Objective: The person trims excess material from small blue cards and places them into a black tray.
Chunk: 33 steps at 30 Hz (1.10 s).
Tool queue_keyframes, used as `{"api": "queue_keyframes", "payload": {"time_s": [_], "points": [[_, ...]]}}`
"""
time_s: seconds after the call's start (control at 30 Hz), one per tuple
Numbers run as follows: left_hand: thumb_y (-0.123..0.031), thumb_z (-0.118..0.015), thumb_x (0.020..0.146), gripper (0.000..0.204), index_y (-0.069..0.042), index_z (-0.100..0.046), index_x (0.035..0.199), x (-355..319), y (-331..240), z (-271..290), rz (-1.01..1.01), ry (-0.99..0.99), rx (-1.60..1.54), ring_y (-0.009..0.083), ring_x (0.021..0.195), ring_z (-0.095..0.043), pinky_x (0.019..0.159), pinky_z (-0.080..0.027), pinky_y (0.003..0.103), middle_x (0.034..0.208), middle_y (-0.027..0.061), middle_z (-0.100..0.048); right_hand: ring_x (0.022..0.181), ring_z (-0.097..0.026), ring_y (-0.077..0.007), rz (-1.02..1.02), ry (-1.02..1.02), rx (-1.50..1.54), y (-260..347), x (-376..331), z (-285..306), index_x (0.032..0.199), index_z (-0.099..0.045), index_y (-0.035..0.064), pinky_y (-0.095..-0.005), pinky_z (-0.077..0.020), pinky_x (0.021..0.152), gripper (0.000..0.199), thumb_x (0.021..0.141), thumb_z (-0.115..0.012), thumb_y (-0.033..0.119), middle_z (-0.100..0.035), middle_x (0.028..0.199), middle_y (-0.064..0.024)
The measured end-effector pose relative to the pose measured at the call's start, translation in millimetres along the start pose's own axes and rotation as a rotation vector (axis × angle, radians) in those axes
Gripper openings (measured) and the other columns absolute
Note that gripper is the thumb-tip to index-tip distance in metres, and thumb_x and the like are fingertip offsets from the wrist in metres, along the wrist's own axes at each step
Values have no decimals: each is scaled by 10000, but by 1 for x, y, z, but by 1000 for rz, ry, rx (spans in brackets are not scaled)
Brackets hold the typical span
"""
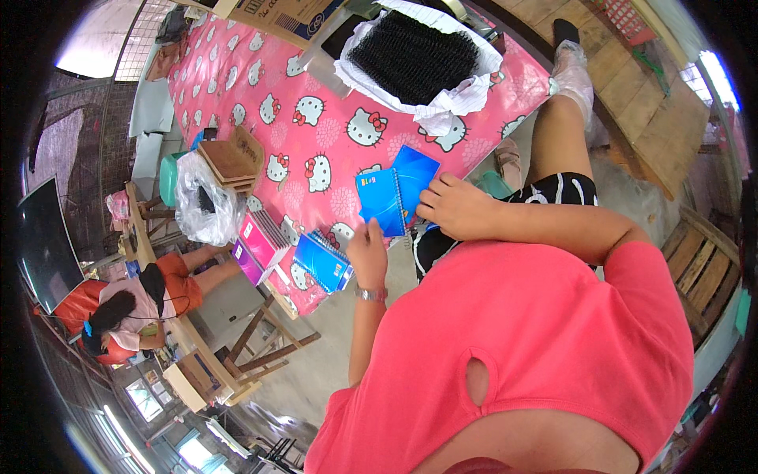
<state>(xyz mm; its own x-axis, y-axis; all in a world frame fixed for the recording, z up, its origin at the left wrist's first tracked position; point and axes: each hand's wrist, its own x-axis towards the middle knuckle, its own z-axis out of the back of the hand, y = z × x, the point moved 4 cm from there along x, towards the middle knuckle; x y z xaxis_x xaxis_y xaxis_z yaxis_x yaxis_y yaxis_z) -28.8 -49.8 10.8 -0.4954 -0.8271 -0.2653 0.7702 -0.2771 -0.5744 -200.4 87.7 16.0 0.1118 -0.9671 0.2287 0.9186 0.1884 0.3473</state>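
A small blue spiral notebook (pixel 377 194) is held over the near edge of the table, and its wire binding runs down its right side. A darker blue cover or second pad (pixel 415 169) sticks out behind it; I cannot tell whether the two are joined. My left hand (pixel 366 254) pinches the notebook's lower left part between thumb and fingers. At the right side, my right hand (pixel 456 207) has its fingers bent against the blue cover by the binding. Left of my left hand lies a pile of blue spiral notebooks (pixel 319 264), beside a stack of pink and purple notebooks (pixel 264 238).
A pink cartoon-print cloth (pixel 229 91) covers the table. Black coils (pixel 414 55) fill a paper-lined container at the back. Brown boards (pixel 225 164) and a clear plastic bag (pixel 201 225) sit left. Another person (pixel 130 308) leans at a wooden bench. A slatted wooden seat (pixel 707 268) stands right.
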Motion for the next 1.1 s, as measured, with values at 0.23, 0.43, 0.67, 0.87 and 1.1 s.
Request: {"api": "queue_keyframes", "payload": {"time_s": [0.23, 0.43, 0.67, 0.87, 1.1], "points": [[-431, -479, 1004, 479, 34, -590, 1024, -46, 25, -48, 584, 327, -853, 220, 733, -665, 620, -511, 327, 918, 162, -686, 913, -541, -197, 58, 8, -58, 12, 10, -6, 1007, -612, 107, -337, -402, 815, 199, 836, -548, 185, -565, 939, -29], [-355, -519, 1001, 301, -58, -521, 960, -41, 37, -76, 625, 268, -1217, 176, 629, -572, 558, -457, 291, 804, 91, -611, 911, -548, -195, 46, 89, -120, 14, 13, -11, 1016, -620, 108, -339, -399, 816, 202, 855, -534, 194, -584, 927, -29], [-315, -530, 1003, 248, -97, -495, 887, -42, 32, -78, 608, 226, -1298, 118, 543, -449, 501, -389, 267, 692, 18, -499, 908, -565, -208, 25, 95, -102, 9, 12, -8, 1013, -622, 94, -355, -413, 813, 213, 855, -526, 199, -604, 915, -41], [-302, -565, 988, 247, -103, -487, 864, -44, 32, -80, 591, 202, -1322, 101, 533, -433, 478, -365, 254, 679, 9, -483, 835, -641, -257, -77, 239, 10, 5, 11, -25, 974, -637, 61, -375, -466, 750, 219, 865, -514, 206, -664, 878, -113], [-288, -547, 998, 236, -110, -477, 860, -43, 26, -74, 612, 240, -1384, 105, 525, -405, 499, -359, 260, 668, 4, -462, 874, -655, -290, -55, 94, 74, 2, -1, -19, 1073, -591, 48, -409, -499, 768, 387, 764, -653, 272, -659, 973, -145]]}}
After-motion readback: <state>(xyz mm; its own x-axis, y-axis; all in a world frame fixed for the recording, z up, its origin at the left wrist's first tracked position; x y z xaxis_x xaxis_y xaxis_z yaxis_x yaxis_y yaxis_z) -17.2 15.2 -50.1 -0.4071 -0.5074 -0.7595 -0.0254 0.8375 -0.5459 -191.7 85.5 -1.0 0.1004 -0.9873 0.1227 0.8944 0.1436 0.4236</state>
